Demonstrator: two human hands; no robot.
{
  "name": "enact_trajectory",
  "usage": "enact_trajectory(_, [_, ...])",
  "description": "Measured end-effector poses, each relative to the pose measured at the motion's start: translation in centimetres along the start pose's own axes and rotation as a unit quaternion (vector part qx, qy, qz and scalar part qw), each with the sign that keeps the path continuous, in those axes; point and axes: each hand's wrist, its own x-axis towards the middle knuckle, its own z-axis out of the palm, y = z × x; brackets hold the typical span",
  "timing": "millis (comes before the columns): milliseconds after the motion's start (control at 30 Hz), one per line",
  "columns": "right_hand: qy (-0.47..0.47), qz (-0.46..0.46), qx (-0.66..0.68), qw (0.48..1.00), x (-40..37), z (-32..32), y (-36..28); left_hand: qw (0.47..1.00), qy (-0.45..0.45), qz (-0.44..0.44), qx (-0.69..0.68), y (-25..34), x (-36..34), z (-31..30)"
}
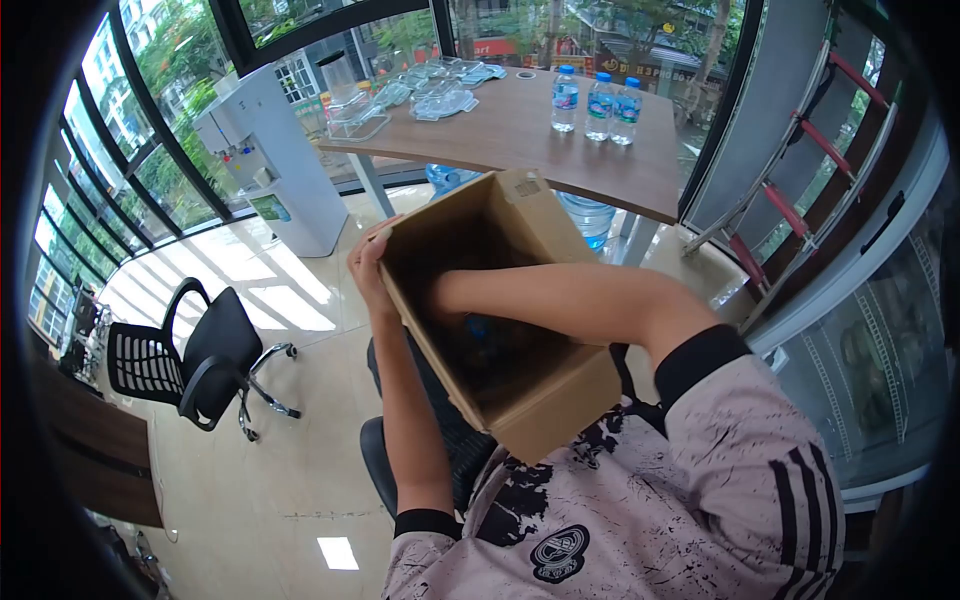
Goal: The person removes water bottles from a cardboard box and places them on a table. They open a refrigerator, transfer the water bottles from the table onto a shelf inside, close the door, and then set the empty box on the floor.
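Observation:
A tall open cardboard box [560, 395] is tilted in front of my chest, its mouth facing up toward me. My left hand [370, 265] grips its left side near the upper corner, fingers wrapped round the outside. My right forearm crosses over the right wall, and my right hand [438, 292] reaches down into the dark interior, its fingers hidden there. Low inside the box, a blue-marked object [482, 328] shows dimly below my wrist; I cannot tell whether my right hand holds anything.
Ahead stands a wooden table [500, 140] bearing three water bottles [598, 108] and several clear plastic packets [445, 100]. Large water jugs [590, 220] sit beneath it. A water dispenser [285, 170] and an office chair [215, 350] are at left, a folding ladder [790, 205] at right.

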Motion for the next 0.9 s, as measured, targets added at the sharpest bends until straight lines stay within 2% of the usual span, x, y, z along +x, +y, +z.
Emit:
enact_trajectory(33, [-0.007, -0.015, 0.008, 1.0, -2.1, -1.5, -1.3, 1.0, 0.018, -0.005, -0.005, 0.1, 0.1, -0.3])
enact_trajectory(67, [0.028, -0.009, 0.014, 0.999, -5.5, -3.3, -2.8, 0.999, 0.015, -0.006, -0.036, -0.2, 0.1, -1.1])
enact_trajectory(133, [0.109, -0.066, 0.167, 0.978, -13.2, -5.9, -2.8, 0.997, 0.036, -0.012, -0.061, -0.1, -0.4, -1.6])
enact_trajectory(200, [0.217, -0.163, 0.34, 0.9, -17.9, -5.4, 0.6, 0.996, 0.049, -0.019, -0.071, 0.5, -0.7, -1.7])
enact_trajectory(267, [0.331, -0.114, 0.475, 0.807, -21.3, -3.3, 5.6, 0.997, 0.054, -0.004, -0.048, 1.3, -0.9, -1.4])
enact_trajectory(300, [0.421, -0.057, 0.59, 0.687, -22.1, -0.9, 8.2, 0.999, 0.045, 0.01, -0.014, 1.5, -1.1, -1.1])
enact_trajectory(333, [0.501, 0.007, 0.572, 0.649, -22.8, 1.7, 12.0, 0.998, 0.057, 0.001, -0.013, 1.5, -1.1, -0.7])
enact_trajectory(400, [0.599, 0.125, 0.622, 0.488, -23.1, 8.6, 18.8, 0.999, 0.051, 0.012, 0.007, 1.5, -1.2, -0.2])
enact_trajectory(467, [0.65, 0.284, 0.612, 0.349, -22.8, 15.6, 23.4, 0.998, 0.033, 0.033, 0.039, 2.1, -1.0, 0.6])
enact_trajectory(500, [0.652, 0.286, 0.61, 0.348, -22.5, 17.7, 24.7, 0.998, 0.031, 0.034, 0.037, 1.6, -0.9, 0.6])
enact_trajectory(567, [0.659, 0.455, 0.501, 0.328, -22.1, 21.1, 26.6, 0.999, 0.029, 0.012, 0.021, 0.6, -0.9, 0.3])
enact_trajectory(600, [0.659, 0.46, 0.5, 0.324, -21.8, 22.1, 27.7, 1.0, 0.023, 0.009, 0.011, 0.4, -0.7, 0.7])
enact_trajectory(667, [0.656, 0.576, 0.34, 0.35, -21.2, 23.4, 29.3, 1.0, 0.012, -0.005, 0.003, -0.2, -0.6, 1.2])
enact_trajectory(767, [0.676, 0.58, 0.316, 0.327, -20.4, 23.4, 31.3, 1.0, -0.001, -0.017, 0.012, -1.2, -0.3, 2.3])
enact_trajectory(833, [0.69, 0.572, 0.295, 0.33, -20.2, 23.2, 32.7, 0.997, -0.003, -0.048, -0.065, -2.3, -0.4, 2.9])
enact_trajectory(900, [0.735, 0.507, 0.346, 0.289, -20.1, 22.7, 33.9, 0.993, -0.013, -0.064, -0.103, -3.0, -0.1, 3.7])
